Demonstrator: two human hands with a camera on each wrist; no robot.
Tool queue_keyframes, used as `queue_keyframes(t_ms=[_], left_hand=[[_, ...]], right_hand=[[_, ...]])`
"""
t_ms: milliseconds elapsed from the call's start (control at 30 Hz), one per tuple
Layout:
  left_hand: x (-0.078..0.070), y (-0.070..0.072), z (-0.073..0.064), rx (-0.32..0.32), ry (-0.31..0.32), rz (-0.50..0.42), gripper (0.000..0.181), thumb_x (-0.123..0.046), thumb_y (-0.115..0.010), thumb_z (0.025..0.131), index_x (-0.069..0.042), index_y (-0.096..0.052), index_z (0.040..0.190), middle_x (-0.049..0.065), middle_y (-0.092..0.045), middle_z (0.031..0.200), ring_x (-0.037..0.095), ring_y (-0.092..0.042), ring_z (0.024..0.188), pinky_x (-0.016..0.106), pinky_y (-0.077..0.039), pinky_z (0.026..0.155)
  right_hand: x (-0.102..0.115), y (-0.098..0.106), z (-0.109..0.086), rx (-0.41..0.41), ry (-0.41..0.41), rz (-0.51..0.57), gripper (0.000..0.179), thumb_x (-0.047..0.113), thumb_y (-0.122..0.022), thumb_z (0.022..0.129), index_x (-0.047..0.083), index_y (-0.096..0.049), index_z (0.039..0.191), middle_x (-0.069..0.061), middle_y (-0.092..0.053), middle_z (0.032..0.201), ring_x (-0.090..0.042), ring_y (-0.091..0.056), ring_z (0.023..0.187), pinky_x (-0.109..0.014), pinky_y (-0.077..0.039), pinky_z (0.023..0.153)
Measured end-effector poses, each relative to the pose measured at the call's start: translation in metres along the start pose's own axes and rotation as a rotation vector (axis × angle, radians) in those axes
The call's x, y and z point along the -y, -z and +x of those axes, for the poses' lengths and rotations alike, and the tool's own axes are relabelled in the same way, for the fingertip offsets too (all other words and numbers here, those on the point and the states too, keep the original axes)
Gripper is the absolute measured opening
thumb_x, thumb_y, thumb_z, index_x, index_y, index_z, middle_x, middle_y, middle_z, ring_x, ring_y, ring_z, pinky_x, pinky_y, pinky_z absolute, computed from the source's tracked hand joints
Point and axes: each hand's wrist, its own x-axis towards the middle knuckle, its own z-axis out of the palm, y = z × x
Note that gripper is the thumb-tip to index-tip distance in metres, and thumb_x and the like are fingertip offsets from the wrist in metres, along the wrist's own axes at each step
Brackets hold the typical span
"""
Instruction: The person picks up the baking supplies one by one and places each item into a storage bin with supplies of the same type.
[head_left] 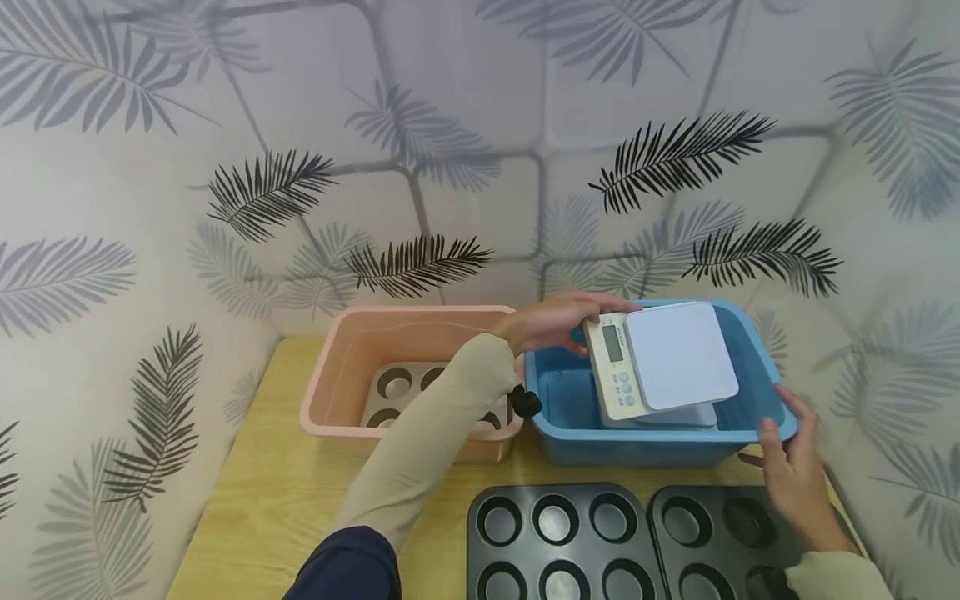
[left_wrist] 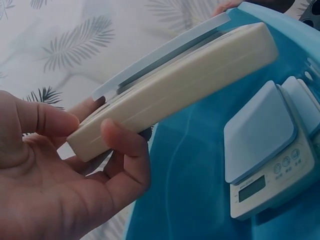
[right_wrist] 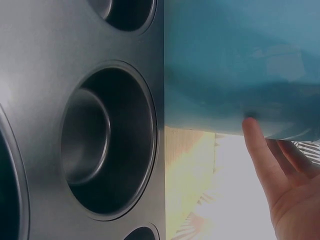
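Observation:
My left hand (head_left: 551,322) pinches a white kitchen scale (head_left: 678,358) by its display end, thumb on one face and fingers on the other. The scale is tilted over the blue plastic bin (head_left: 637,454). Inside the bin, the left wrist view shows another kitchen scale (left_wrist: 260,135) and part of one more white scale (left_wrist: 302,102) beside it. At the bin's right front corner, my right hand (head_left: 798,475) grips the rim. In the right wrist view its thumb (right_wrist: 256,137) lies against the outer wall; the other fingertips are hidden behind the bin.
A pink plastic bin (head_left: 330,429) stands to the left, holding a light muffin pan (head_left: 412,367) partly hidden by my left sleeve. Two dark muffin pans (head_left: 588,567) (head_left: 716,542) lie in front of the blue bin on the wooden table (head_left: 255,500). A patterned wall (head_left: 517,208) rises behind.

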Motion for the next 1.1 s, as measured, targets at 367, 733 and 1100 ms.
queue_keyframes(t_ms=[367, 733, 1100], left_hand=[[0.016, -0.005, 0.018, 0.014, 0.054, -0.010, 0.058, -0.002, -0.034, 0.111, -0.021, -0.061, 0.158, -0.003, -0.065, 0.131, 0.018, -0.060, 0.100, 0.036, -0.045, 0.077], [0.027, -0.012, 0.037, 0.039, 0.065, 0.018, 0.047, -0.012, -0.036, 0.119, -0.021, -0.063, 0.156, -0.006, -0.062, 0.138, 0.015, -0.058, 0.102, 0.035, -0.051, 0.077], [0.034, -0.025, 0.048, 0.056, 0.070, 0.078, 0.046, -0.013, -0.037, 0.119, -0.020, -0.062, 0.157, 0.000, -0.065, 0.147, 0.011, -0.062, 0.109, 0.040, -0.057, 0.094]], right_hand=[[-0.001, -0.009, 0.004, 0.014, -0.020, 0.024, 0.067, 0.021, -0.043, 0.117, 0.019, -0.010, 0.175, -0.032, -0.017, 0.175, -0.065, -0.043, 0.134, -0.012, -0.058, 0.066], [0.000, -0.008, 0.002, -0.007, -0.051, 0.038, 0.067, 0.020, -0.042, 0.116, 0.020, -0.011, 0.175, -0.031, -0.014, 0.176, -0.066, -0.039, 0.137, -0.014, -0.059, 0.063], [-0.001, -0.005, 0.000, -0.006, -0.050, 0.014, 0.065, 0.022, -0.041, 0.117, 0.019, -0.011, 0.175, -0.030, -0.014, 0.176, -0.056, -0.033, 0.149, -0.006, -0.050, 0.067]])
